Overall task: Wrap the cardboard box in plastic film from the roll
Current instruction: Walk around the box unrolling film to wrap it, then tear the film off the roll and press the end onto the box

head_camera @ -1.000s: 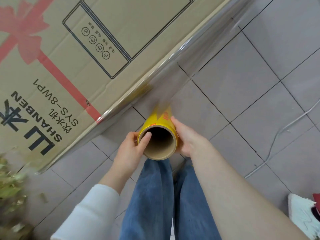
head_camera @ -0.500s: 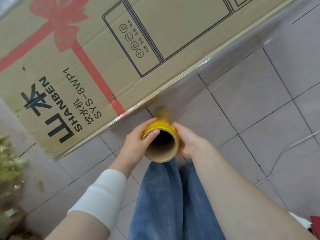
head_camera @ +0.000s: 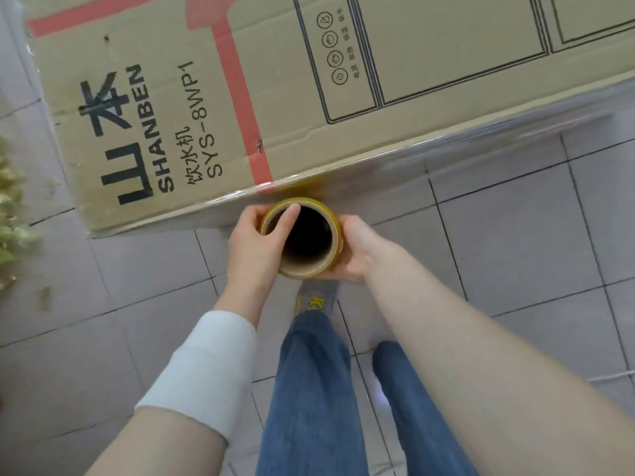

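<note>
Both hands clasp the roll [head_camera: 302,269] at the middle of the view: the left hand [head_camera: 256,242] has its thumb hooked inside the open mouth of the core and its fingers curled round the outside, and the right hand [head_camera: 357,250] cups the opposite side, its fingers out of sight behind the tube. You see the roll end-on only, a dark hole ringed in brown and yellow, so its length is hidden. It sits just below the near edge of the cardboard box [head_camera: 275,80], which spreads from 9 o'clock round to 2 o'clock and is cut off at the top and right. The plastic film [head_camera: 508,135] is hard to make out: a glossy, smeared band along that edge towards 2 o'clock, and whether the roll touches the box I cannot tell. At 6 o'clock the jeans [head_camera: 309,372] end in a grey and yellow sock [head_camera: 314,300]; the other foot is a blur. A white sleeve [head_camera: 202,369] covers the left forearm at 7 o'clock. Half a second ago a clear stretch of film hung between roll and box — now the roll is up against the edge, and the sock has come into view.
</note>
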Demonstrator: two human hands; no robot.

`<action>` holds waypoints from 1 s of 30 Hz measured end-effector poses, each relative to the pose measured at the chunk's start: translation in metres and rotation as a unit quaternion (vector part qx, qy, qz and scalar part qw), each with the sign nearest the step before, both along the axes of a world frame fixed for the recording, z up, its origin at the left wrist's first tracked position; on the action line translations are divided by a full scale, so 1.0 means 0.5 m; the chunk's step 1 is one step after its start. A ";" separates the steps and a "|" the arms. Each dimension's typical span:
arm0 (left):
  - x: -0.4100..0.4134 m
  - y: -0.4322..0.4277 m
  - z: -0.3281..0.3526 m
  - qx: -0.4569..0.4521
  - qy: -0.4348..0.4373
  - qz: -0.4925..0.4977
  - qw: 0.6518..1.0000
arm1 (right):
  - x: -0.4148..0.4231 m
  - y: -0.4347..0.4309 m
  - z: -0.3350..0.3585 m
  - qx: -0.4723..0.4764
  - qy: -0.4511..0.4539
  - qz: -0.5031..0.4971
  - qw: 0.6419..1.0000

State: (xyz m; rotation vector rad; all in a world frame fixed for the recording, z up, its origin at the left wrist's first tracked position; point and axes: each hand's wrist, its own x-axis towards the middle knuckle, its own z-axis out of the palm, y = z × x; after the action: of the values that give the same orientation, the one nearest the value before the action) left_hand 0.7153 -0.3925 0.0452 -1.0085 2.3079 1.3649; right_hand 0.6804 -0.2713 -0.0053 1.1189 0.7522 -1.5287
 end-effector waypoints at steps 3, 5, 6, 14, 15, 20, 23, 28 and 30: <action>0.010 0.024 -0.010 -0.026 0.034 0.055 0.998 | -0.010 0.002 0.004 -0.040 0.018 0.008 0.999; 0.021 0.031 -0.018 -0.056 0.064 0.095 0.992 | -0.020 0.001 0.007 -0.042 0.025 0.007 0.999; 0.028 0.033 -0.022 -0.070 0.083 0.105 0.988 | -0.025 0.000 0.006 -0.034 0.033 0.005 0.999; 0.054 -0.001 -0.044 -0.192 0.189 -0.016 0.963 | -0.023 0.021 -0.007 -0.060 0.129 0.115 0.983; 0.049 -0.003 -0.037 -0.242 0.227 -0.054 0.942 | -0.025 0.028 -0.003 -0.062 0.137 0.140 0.979; -0.006 0.021 -0.003 -0.343 0.367 -0.282 0.818 | -0.041 0.045 -0.015 -0.068 0.193 0.279 0.938; -0.043 0.053 -0.001 -0.357 0.342 -0.364 0.789 | -0.046 0.054 -0.036 -0.088 0.227 0.325 0.914; -0.066 0.060 -0.023 -0.415 0.286 -0.407 0.762 | -0.043 0.087 -0.053 -0.110 0.304 0.372 0.870; -0.066 0.060 -0.014 -0.379 0.260 -0.415 0.785 | -0.030 0.113 -0.051 -0.056 0.384 0.395 0.833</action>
State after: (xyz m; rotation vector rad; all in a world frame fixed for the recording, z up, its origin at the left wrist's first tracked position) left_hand 0.6825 -0.3624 0.0383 0.4097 3.1694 0.3271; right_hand 0.6653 -0.2146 -0.0307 -0.0226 1.4210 -1.2138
